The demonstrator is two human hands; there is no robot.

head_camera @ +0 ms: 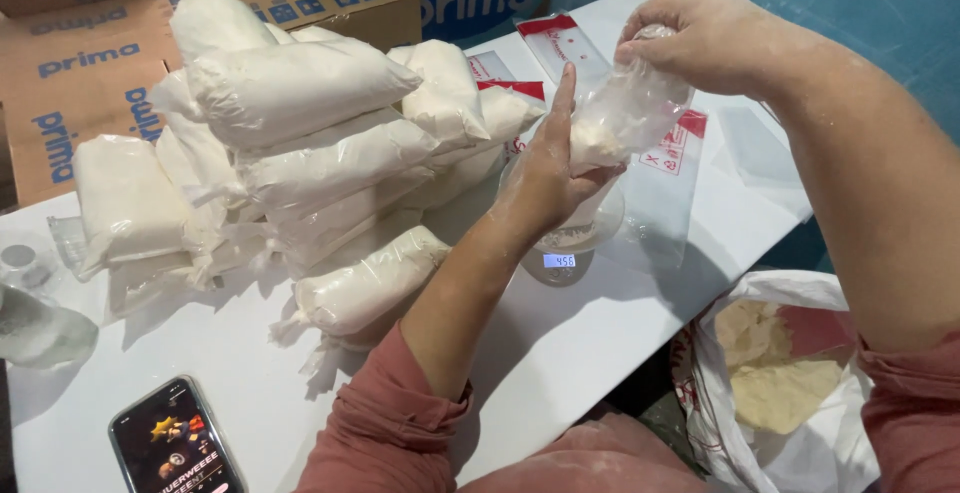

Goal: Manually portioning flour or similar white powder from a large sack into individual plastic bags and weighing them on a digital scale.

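Holding: left hand [548, 178] cups clear powder bag [620, 118]; right hand [700, 38] pinches its neck.
Handling: soft, slippery, sagging; support underneath.

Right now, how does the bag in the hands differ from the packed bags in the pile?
The bag in the hands is held upright over the scale; the piled bags lie on their sides on the table. The held bag holds powder only in its lower part, its top gathered by the right hand while the left hand cups it; the piled bags look plump and closed. Both are clear plastic with white powder inside.
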